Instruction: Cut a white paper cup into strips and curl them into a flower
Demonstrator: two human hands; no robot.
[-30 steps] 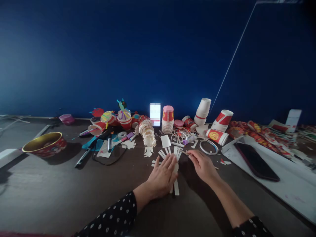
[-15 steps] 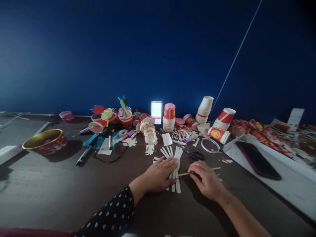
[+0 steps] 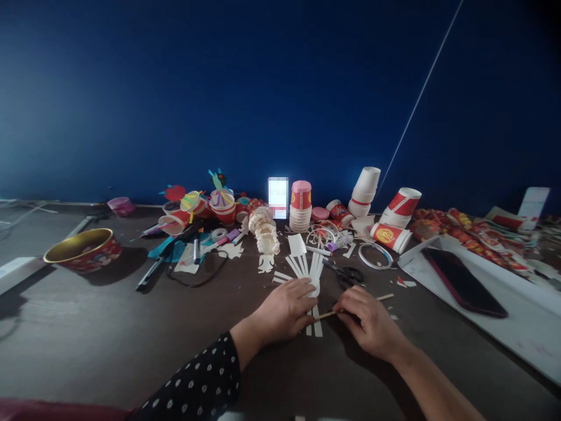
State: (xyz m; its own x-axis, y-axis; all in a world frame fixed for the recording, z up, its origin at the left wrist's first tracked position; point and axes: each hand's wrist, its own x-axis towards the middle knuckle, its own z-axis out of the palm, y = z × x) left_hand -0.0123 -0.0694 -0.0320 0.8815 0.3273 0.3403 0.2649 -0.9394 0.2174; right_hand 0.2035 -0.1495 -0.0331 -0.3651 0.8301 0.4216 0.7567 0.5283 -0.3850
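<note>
Head: stick (image 3: 325,316) moved from far strips to near ones; work looks shifted to the near side.
Right hand (image 3: 366,321) pinches stick mid-length, tip at the left thumb. Left hand (image 3: 283,310) laid flat, fingers extended, over the slit white paper (image 3: 314,273); strips fan out beyond the fingertips, others show by the thumb. Can't tell if thumb grips stick.

Left hand (image 3: 283,311) palm down with thumb (image 3: 304,321) apart, right hand (image 3: 368,323) pinching with fingers (image 3: 348,303) bent, both forearms (image 3: 425,374) slanting inward, hands near each other
</note>
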